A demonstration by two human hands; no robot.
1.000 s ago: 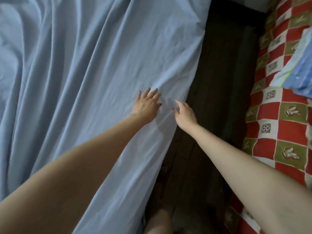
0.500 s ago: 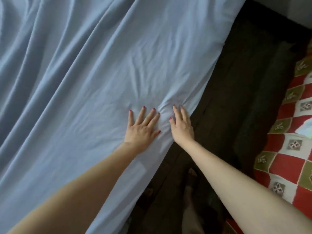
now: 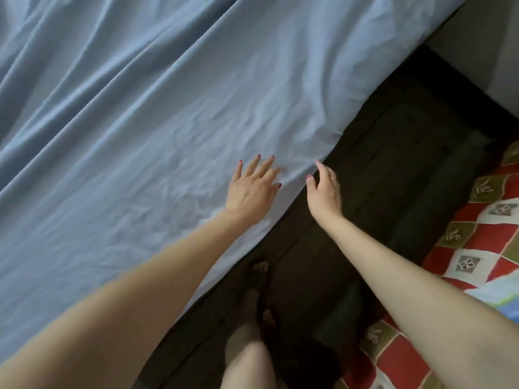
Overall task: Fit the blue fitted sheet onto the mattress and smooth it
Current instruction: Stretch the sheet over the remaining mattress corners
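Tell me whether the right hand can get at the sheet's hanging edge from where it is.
Probably yes: the right hand hovers open at the blue sheet's side edge, nothing between them.

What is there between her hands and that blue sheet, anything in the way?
Nothing visible. The left hand lies flat, fingers spread, directly on the blue sheet. The right hand is open at the sheet's edge, over the dark floor, its fingertips at the fabric. The patterned quilt lies off to the right.
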